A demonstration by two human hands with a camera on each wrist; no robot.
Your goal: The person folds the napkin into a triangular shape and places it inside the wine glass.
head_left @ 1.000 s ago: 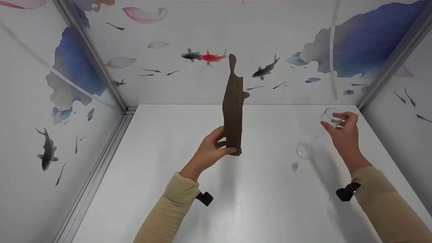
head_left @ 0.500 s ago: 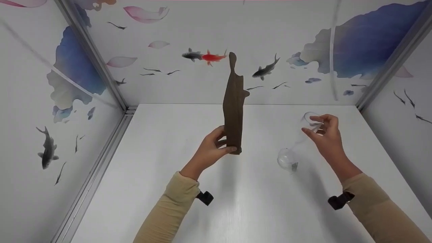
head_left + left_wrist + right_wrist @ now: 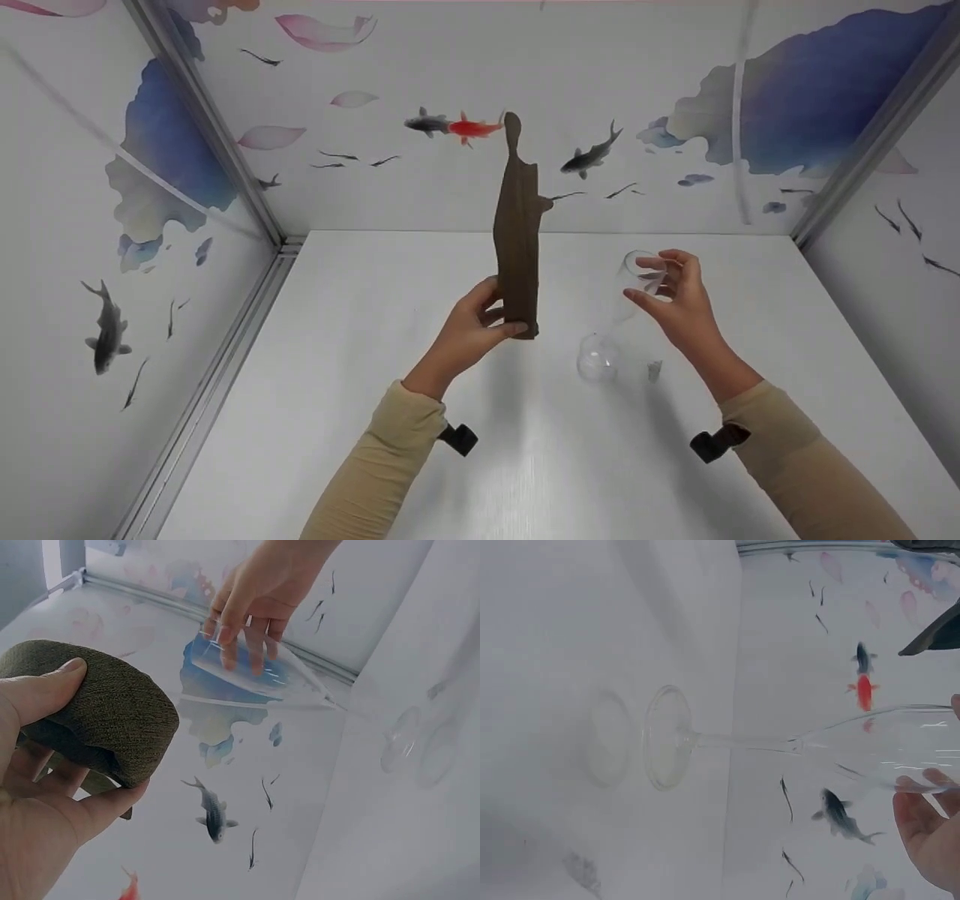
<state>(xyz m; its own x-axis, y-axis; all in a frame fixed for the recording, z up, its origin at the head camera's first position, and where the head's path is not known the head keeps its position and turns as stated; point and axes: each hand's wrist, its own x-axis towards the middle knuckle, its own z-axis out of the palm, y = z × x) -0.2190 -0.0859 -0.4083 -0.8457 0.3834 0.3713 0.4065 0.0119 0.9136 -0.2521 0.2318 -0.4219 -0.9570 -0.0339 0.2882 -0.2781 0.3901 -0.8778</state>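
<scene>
In the head view, my left hand [image 3: 466,337] grips the lower end of a tall, upright brown cloth pouch [image 3: 517,247] with a narrow, rounded top. The left wrist view shows its coarse weave [image 3: 112,697] close up, thumb on one side and fingers beneath. To the right, my right hand [image 3: 681,292] holds a clear champagne flute by its bowl [image 3: 855,744], thumb on one side and fingers on the other. The flute is upright, stem down, and its round foot [image 3: 598,358] hangs over the table, apart from its shadow in the right wrist view.
A white table [image 3: 420,450] lies below, with a small grey mark [image 3: 655,370] near the flute. White walls printed with fish and petals enclose it at the back [image 3: 450,45] and both sides. A metal rail [image 3: 217,375] runs along the left edge.
My right hand has moved left with the flute, toward the brown pouch, carrying its foot past the grey mark. The left hand and the pouch stay almost still, rising very slightly.
</scene>
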